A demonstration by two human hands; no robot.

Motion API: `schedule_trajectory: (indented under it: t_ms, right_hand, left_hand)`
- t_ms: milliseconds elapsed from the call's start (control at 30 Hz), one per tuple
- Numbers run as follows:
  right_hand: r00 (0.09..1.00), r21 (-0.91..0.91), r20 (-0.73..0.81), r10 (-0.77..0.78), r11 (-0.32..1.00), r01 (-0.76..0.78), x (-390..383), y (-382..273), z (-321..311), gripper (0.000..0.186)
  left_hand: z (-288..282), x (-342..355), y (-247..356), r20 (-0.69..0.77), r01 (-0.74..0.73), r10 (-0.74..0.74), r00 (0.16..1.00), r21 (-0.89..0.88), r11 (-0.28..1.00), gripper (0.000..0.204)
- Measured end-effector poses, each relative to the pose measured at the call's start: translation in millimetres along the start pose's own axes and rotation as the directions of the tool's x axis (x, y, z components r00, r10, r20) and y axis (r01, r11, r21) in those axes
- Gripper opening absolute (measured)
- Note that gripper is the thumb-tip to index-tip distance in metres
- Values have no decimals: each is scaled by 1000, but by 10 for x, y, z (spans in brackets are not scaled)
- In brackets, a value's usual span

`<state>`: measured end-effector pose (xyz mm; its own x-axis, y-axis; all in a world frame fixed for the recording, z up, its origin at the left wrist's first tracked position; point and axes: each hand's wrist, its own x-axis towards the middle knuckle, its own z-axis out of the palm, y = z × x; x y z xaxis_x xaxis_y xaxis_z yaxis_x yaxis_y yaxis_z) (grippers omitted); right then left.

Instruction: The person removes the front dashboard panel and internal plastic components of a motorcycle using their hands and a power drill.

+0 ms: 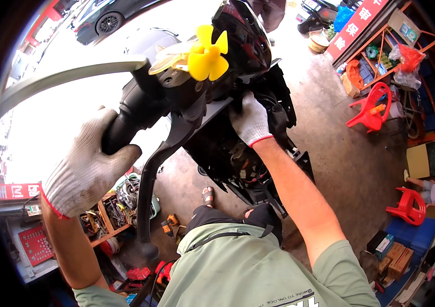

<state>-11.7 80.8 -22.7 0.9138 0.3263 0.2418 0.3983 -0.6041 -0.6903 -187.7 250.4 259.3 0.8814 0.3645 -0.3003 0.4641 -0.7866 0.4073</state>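
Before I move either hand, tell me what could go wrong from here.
The gloved right hand reaches into the opened black bodywork, so its knit cuff might snag on an edge. The left hand grips the handlebar grip; if the bar swung, the right hand could perhaps get pinched. A dropped part might hurt the foot in an open sandal.

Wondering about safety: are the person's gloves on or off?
On: pale, red-cuffed gloves cover both the left hand and the right hand.
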Motion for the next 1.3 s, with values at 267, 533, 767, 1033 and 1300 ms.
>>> schedule_trajectory:
  t_ms: [267,533,767,1033,1300]
  right_hand:
    - [985,179,10,174,969,-173,-305,-62,-135,33]
    - [977,579,139,162,787,-212,-1111,-49,-406,20]
    - [912,669,302,276,621,-409,-1521,92,-597,15]
    - [904,727,275,326,545,-417,-1787,313,-757,14]
    - [903,725,316,289,541,-427,-1991,494,-906,15]
  left_hand:
    - [-111,20,-134,71,-26,45,996,-248,968,46]
    - [369,233,-940,-174,-204,106,979,-813,545,43]
    - [953,295,-1404,-69,-84,65,996,-959,269,38]
    - [1825,-284,-1158,160,154,8,987,-963,221,39]
    - [2441,-236,-420,286,244,47,957,-881,405,29]
